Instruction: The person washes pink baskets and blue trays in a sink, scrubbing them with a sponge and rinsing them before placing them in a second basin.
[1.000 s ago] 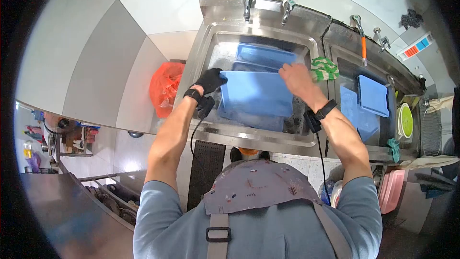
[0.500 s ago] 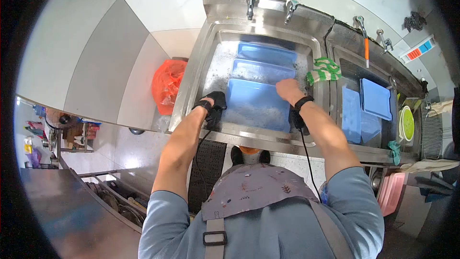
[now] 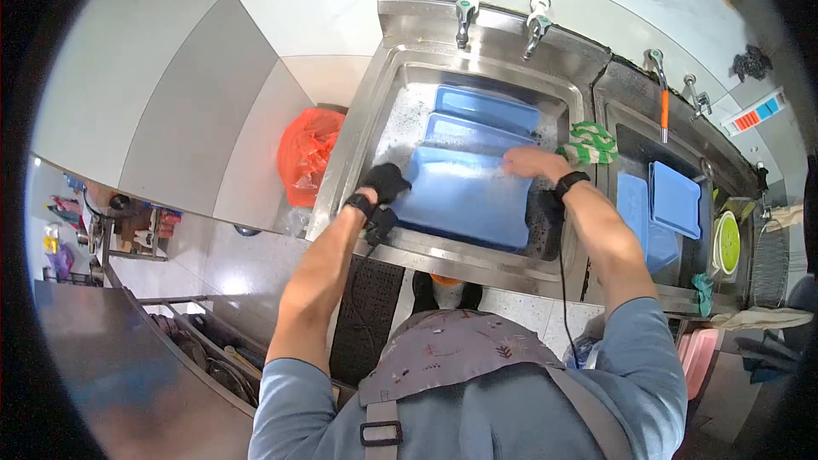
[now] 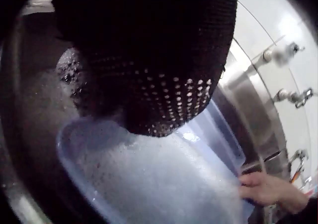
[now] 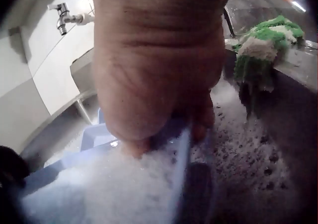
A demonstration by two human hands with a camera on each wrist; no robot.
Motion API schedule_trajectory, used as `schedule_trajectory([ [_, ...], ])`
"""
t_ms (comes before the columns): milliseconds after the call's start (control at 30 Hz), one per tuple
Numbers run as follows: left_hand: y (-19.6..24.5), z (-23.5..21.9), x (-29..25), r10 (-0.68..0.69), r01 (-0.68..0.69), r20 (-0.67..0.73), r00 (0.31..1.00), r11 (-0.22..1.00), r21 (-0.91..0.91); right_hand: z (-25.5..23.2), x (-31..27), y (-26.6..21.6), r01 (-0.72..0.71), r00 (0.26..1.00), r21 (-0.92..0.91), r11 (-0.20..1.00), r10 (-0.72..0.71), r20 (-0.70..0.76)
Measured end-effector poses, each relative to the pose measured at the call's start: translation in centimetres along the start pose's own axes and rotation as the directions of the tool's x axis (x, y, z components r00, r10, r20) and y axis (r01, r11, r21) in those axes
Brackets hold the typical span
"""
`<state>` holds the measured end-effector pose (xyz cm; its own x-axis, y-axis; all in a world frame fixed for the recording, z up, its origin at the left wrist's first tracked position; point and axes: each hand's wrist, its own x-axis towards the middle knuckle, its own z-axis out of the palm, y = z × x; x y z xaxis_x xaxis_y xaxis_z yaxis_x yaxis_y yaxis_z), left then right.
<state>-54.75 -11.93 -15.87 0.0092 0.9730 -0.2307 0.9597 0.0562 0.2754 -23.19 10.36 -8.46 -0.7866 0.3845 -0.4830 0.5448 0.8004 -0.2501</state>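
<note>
A blue tray (image 3: 464, 196) lies tilted in the soapy left basin, foam sliding over its surface in both wrist views. The left hand (image 3: 388, 182), in a black dotted glove, grips its upper left corner; in the left wrist view the glove (image 4: 164, 85) hides the fingertips. At the upper right corner the bare right hand (image 3: 530, 162) pinches the rim, thumb on the inside and fingers outside, as the right wrist view of this hand (image 5: 159, 85) shows. Two more blue trays, one of them (image 3: 486, 106) at the back, rest behind it in the water.
A green and white cloth (image 3: 588, 144) hangs on the divider between basins. The right basin holds blue trays (image 3: 676, 200) and a green round container (image 3: 725, 241). Taps (image 3: 466, 13) line the back wall. A red plastic bag (image 3: 308, 156) stands left of the sink.
The front tray went down into the water, then came up again with foam on it, held at both sides. The head view has shifted slightly, moving the sink rightward.
</note>
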Motion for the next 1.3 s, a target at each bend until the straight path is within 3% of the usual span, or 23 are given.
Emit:
schedule_trajectory([
  [33,-1.0,-0.1,0.2,0.041,-0.038,-0.055,0.998,0.998,0.056,0.9,0.9,1.7,0.103,0.988,0.027,0.994,-0.099,-0.12],
  [67,-1.5,-1.8,-0.1,0.078,-0.085,-0.098,0.992,0.994,-0.069,0.5,1.1,1.5,0.109,0.987,0.027,0.994,-0.105,-0.121],
  [133,-0.5,-5.3,-1.0,-0.021,0.02,-0.113,0.993,1.0,-0.01,-1.2,1.4,1.2,0.102,0.962,-0.041,0.994,-0.109,-0.249],
  [200,-0.7,-6.1,-1.0,-0.096,0.097,-0.078,0.992,0.995,0.005,-3.7,1.5,-0.2,0.083,0.958,-0.078,0.993,-0.101,-0.267],
  [267,-0.5,-6.3,-1.7,-0.177,0.178,-0.031,0.984,0.984,0.015,-5.2,2.0,-2.0,0.068,0.957,-0.107,0.992,-0.095,-0.272],
  [333,0.3,-6.4,-2.7,0.024,0.006,0.16,0.987,0.983,-0.184,-6.4,2.8,-3.6,-0.007,0.974,-0.235,0.972,-0.046,-0.221],
  [367,-1.5,-2.5,-2.5,0.062,-0.067,-0.027,0.998,0.926,-0.372,-7.1,3.5,-4.6,-0.003,0.974,-0.243,0.97,-0.053,-0.222],
  [400,3.4,-6.5,-4.5,-0.181,0.172,0.026,0.983,0.867,-0.467,-7.4,4.3,-5.6,-0.051,0.977,-0.272,0.961,-0.008,-0.214],
  [467,6.0,-9.4,-5.2,-0.06,0.158,0.215,0.975,0.867,-0.472,-7.2,5.6,-7.8,-0.092,0.98,-0.299,0.95,0.033,-0.194],
  [567,5.7,-9.1,-4.6,-0.077,0.184,0.238,0.968,0.866,-0.465,-7.9,6.7,-10.9,-0.104,0.992,-0.436,0.894,0.06,-0.115],
  [667,5.1,-9.1,-4.3,-0.098,0.212,0.264,0.959,0.868,-0.448,-6.2,9.1,-11.3,-0.146,0.989,-0.399,0.905,0.122,-0.084],
  [900,4.6,-8.5,-3.7,-0.116,0.249,0.323,0.939,0.877,-0.411,-2.0,11.3,-9.1,-0.083,0.993,-0.297,0.951,0.055,-0.103],
  [967,4.8,-8.2,-3.4,-0.115,0.251,0.336,0.935,0.882,-0.399,-1.2,10.7,-8.2,-0.036,0.986,-0.153,0.988,0.01,-0.164],
  [1067,5.7,-8.1,-2.5,-0.094,0.236,0.366,0.926,0.9,-0.366,0.5,10.2,-6.0,0.02,0.966,-0.133,0.991,-0.053,-0.254],
  [1133,5.9,-8.3,-1.9,-0.089,0.227,0.374,0.923,0.911,-0.344,2.0,9.4,-4.8,0.009,0.941,-0.029,1.0,-0.019,-0.337],
  [1167,3.1,-3.6,0.9,0.044,0.013,0.267,0.963,0.978,-0.207,2.6,8.8,-4.3,0.014,0.913,0.075,0.997,0.018,-0.407],
  [1200,2.0,-2.7,2.0,0.047,0.008,0.266,0.963,0.98,-0.201,2.8,8.2,-3.8,0.011,0.91,0.077,0.997,0.022,-0.414],
  [1267,2.2,-3.4,2.5,0.076,-0.09,-0.124,0.989,0.99,-0.105,3.9,7.1,-2.2,0.146,0.896,0.231,0.962,-0.029,-0.443],
  [1300,1.9,-3.8,2.4,0.0,-0.023,-0.213,0.977,0.994,-0.105,4.5,6.8,-1.4,0.149,0.887,0.251,0.957,-0.017,-0.461],
])
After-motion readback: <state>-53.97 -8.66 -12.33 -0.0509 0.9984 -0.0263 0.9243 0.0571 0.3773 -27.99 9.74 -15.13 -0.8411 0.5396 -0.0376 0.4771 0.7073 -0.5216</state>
